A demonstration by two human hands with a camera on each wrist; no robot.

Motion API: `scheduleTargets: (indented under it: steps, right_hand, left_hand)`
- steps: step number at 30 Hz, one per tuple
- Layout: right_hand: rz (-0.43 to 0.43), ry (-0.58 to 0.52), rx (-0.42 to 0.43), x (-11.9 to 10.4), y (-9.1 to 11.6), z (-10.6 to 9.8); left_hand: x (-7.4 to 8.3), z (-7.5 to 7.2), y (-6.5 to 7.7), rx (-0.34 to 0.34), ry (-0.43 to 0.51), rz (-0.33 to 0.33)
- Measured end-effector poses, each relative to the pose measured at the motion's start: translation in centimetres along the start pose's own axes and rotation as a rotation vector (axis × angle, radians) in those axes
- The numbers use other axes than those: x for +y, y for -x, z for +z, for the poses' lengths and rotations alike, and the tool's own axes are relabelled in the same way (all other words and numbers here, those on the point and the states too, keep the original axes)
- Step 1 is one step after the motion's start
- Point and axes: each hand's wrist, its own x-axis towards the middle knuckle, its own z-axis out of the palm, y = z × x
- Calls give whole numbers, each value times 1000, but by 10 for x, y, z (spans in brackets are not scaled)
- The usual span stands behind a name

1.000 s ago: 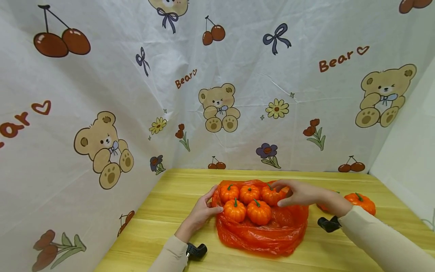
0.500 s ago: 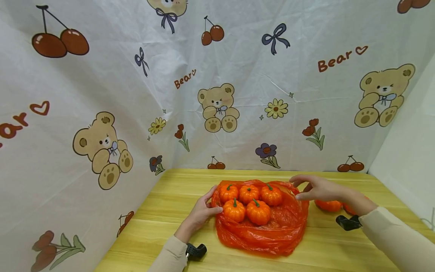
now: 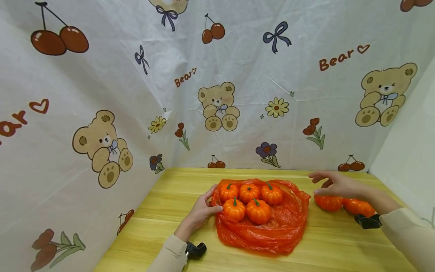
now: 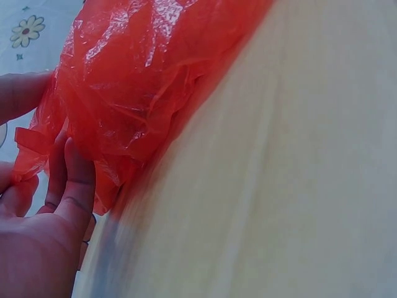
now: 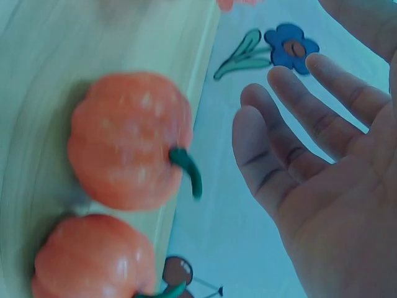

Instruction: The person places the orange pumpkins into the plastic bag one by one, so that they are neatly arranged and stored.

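A thin red plastic bag sits on the table with its mouth spread. Inside it, several small orange pumpkins with green stems stand in two rows. On the bag's left side, my left hand holds the rim; the left wrist view has the crinkled film between thumb and fingers. To the right of the bag, my right hand hovers with relaxed, parted fingers and nothing in them. Just below it lie two loose pumpkins, a nearer-to-bag pumpkin and an outer pumpkin, partly covered by the wrist.
Light wood boards form the table. A white cloth printed with bears, cherries and flowers hangs behind it and along the left side. Each wrist carries a black camera mount.
My right hand has let go of the back-right pumpkin in the bag and moved right, out over the two loose pumpkins. The left hand stays at the bag's rim.
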Motion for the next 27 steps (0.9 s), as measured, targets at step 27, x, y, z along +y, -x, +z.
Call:
scheduleTargets:
  steps: [27]
  right_hand:
    - [44,59,75,68,44,-31]
  left_hand:
    - [-1,0,0,10,-32,4]
